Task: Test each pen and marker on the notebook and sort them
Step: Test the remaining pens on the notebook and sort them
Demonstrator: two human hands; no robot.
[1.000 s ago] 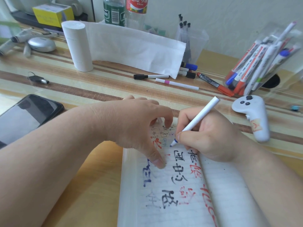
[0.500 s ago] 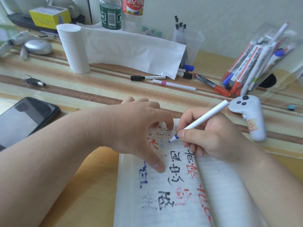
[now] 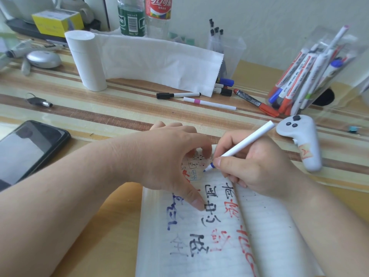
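At 6 o'clock, notebook (image 3: pixel 269 236) lies open, its page crowded with red, blue and black test marks. Right hand (image 3: pixel 257 166) pinches white pen (image 3: pixel 247 142), blue tip at the paper. Left hand (image 3: pixel 165 162) presses the page flat. Loose markers (image 3: pixel 209 102) at 12 and a full holder (image 3: pixel 311 76) at 2, so likely many still untested.

The red bottle label (image 3: pixel 158 7) reads 可口可乐; the notebook (image 3: pixel 275 236) bears handwritten characters, among them 中心.

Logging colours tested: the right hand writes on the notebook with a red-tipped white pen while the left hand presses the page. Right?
Not quite: in the head view the white pen has a blue tip, not red. The right hand does write with it on the notebook while the left hand presses the page.
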